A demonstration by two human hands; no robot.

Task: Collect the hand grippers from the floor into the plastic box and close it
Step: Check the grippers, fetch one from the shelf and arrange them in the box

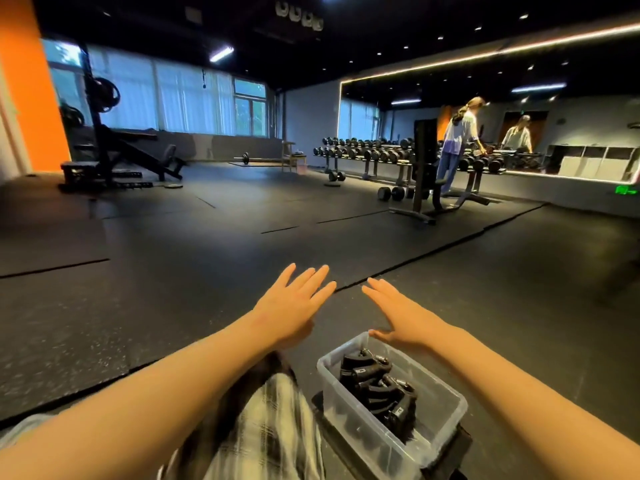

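Left hand (294,303), right hand (398,315) splayed, empty, mid-frame. I judge hand grippers (377,386) stiff, hefty; plastic box (360,434) slick, so grasp its rim.

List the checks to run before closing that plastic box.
1. The hand grippers are inside the plastic box: ok, a pile lies in it.
2. No strays left on the floor: cannot tell; none seen, but the arms and lap hide part of it.
3. The lid is on: not ok, the top is open.
4. The lid is within reach: cannot tell; no lid is clearly seen.
5. The left hand is free: ok, open and empty.
6. The right hand is free: ok, open and empty.
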